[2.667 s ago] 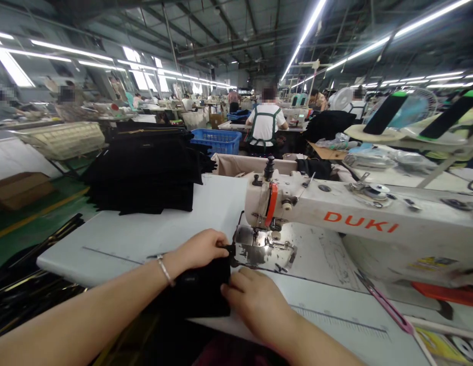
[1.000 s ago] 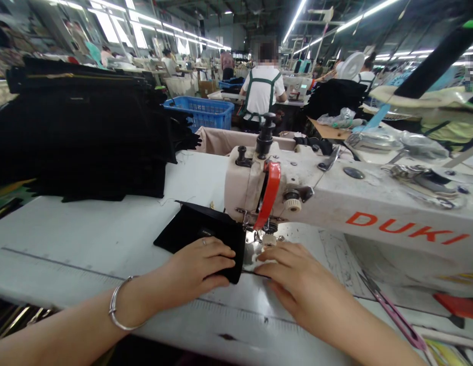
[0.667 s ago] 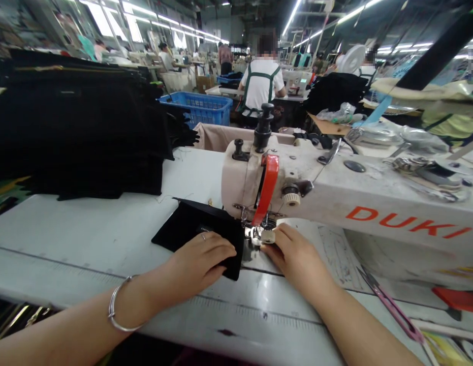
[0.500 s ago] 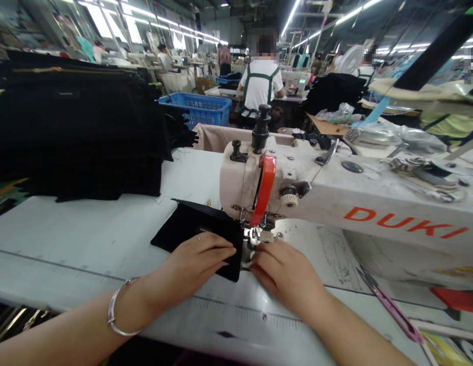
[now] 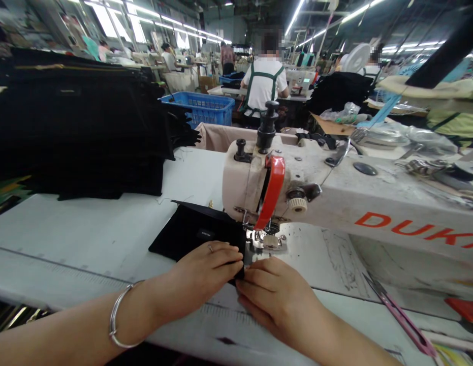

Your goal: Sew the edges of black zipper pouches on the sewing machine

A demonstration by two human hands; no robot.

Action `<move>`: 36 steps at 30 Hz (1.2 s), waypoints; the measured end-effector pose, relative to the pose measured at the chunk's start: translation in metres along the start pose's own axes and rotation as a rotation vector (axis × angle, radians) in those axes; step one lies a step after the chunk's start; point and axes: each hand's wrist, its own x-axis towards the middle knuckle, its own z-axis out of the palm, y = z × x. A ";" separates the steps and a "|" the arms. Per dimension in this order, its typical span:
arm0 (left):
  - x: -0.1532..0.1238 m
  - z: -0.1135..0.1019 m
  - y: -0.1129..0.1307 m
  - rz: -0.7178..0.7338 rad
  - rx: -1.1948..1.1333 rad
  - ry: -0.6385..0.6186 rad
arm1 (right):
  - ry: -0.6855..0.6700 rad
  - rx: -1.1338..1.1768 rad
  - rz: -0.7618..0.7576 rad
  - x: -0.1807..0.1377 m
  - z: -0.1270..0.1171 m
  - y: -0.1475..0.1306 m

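Observation:
A small black fabric piece (image 5: 190, 234) with a tiny label lies on the white table under the head of the sewing machine (image 5: 335, 203). My left hand (image 5: 201, 274), with a ring and a silver bangle on the wrist, rests flat on the near part of the fabric, fingers stretched toward the presser foot (image 5: 264, 240). My right hand (image 5: 274, 295) sits just right of it, fingertips pinched at the fabric's near right corner, in front of the needle plate.
A tall stack of black fabric (image 5: 80, 127) fills the table's left back. Pink thread snips (image 5: 404, 317) lie at the right front. A blue basket (image 5: 203, 109) and a person in a green apron (image 5: 264, 84) are behind the machine.
My right hand has drawn back from the presser foot to the fabric's near corner beside my left hand. The left hand stays on the fabric.

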 end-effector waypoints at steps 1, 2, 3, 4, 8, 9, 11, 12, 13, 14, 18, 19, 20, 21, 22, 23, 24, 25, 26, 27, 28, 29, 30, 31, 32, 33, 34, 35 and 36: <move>0.000 0.000 -0.001 -0.001 0.000 -0.003 | -0.003 0.000 0.008 0.000 0.000 -0.001; 0.001 0.001 -0.003 -0.002 0.005 -0.004 | -0.004 -0.001 0.021 0.000 0.001 -0.001; 0.001 0.002 -0.005 -0.001 0.013 -0.003 | -0.006 -0.001 0.034 0.000 0.001 -0.001; 0.002 0.004 -0.007 0.001 0.020 -0.005 | -0.006 -0.001 0.039 -0.001 0.001 0.000; 0.003 0.010 -0.013 0.005 0.044 -0.004 | 0.062 -0.046 0.087 -0.006 0.000 0.016; 0.004 0.010 -0.014 0.008 0.053 -0.009 | 0.096 -0.081 0.151 -0.007 -0.001 0.022; 0.006 0.009 -0.014 0.028 0.072 -0.016 | 0.161 -0.145 0.324 -0.008 -0.002 0.035; 0.007 0.007 -0.014 0.043 0.076 -0.015 | 0.183 -0.162 0.397 -0.007 -0.002 0.040; 0.008 0.006 -0.014 0.052 0.073 -0.006 | 0.199 -0.170 0.442 -0.007 -0.002 0.043; 0.009 0.004 -0.014 0.059 0.063 0.013 | 0.211 -0.173 0.456 -0.007 -0.002 0.044; 0.007 0.001 -0.011 0.045 -0.017 0.110 | 0.164 -0.101 0.292 -0.007 -0.001 0.034; 0.006 0.001 -0.011 0.039 -0.038 0.124 | 0.133 -0.064 0.231 -0.008 -0.001 0.030; 0.004 0.001 -0.010 0.039 -0.059 0.126 | 0.101 -0.033 0.183 -0.010 0.000 0.025; 0.002 0.001 -0.009 0.038 -0.076 0.116 | 0.074 -0.012 0.151 -0.011 0.000 0.021; 0.000 0.001 -0.009 0.038 -0.089 0.104 | 0.055 -0.004 0.130 -0.011 0.000 0.019; -0.001 0.001 -0.009 0.043 -0.100 0.096 | 0.044 -0.003 0.117 -0.012 0.001 0.016; -0.001 0.001 -0.009 0.047 -0.108 0.087 | 0.034 -0.003 0.108 -0.012 0.001 0.015; -0.001 0.000 -0.009 0.049 -0.113 0.083 | 0.029 -0.003 0.098 -0.012 0.001 0.015; 0.000 0.000 -0.010 0.045 -0.116 0.088 | 0.028 0.001 0.090 -0.012 0.000 0.016; 0.001 0.000 -0.010 0.037 -0.123 0.098 | 0.038 0.010 0.086 -0.012 0.000 0.017; 0.002 0.000 -0.011 0.028 -0.139 0.116 | 0.053 0.024 0.089 -0.011 0.000 0.018; 0.003 0.000 -0.012 0.016 -0.163 0.136 | 0.068 0.043 0.099 -0.011 0.000 0.019; 0.004 0.000 -0.013 -0.004 -0.194 0.156 | 0.084 0.061 0.113 -0.011 0.000 0.020; 0.005 0.000 -0.014 -0.023 -0.228 0.174 | 0.093 0.076 0.124 -0.011 0.000 0.021; 0.006 0.000 -0.015 -0.037 -0.262 0.187 | 0.096 0.087 0.131 -0.011 0.000 0.022; 0.006 0.001 -0.016 -0.046 -0.291 0.190 | 0.095 0.094 0.134 -0.011 0.000 0.022; 0.006 0.001 -0.017 -0.049 -0.311 0.185 | 0.092 0.097 0.135 -0.010 0.001 0.021; 0.006 0.001 -0.018 -0.045 -0.323 0.174 | 0.087 0.097 0.133 -0.010 0.001 0.021; 0.005 0.000 -0.019 -0.038 -0.330 0.165 | 0.082 0.095 0.128 -0.009 0.001 0.020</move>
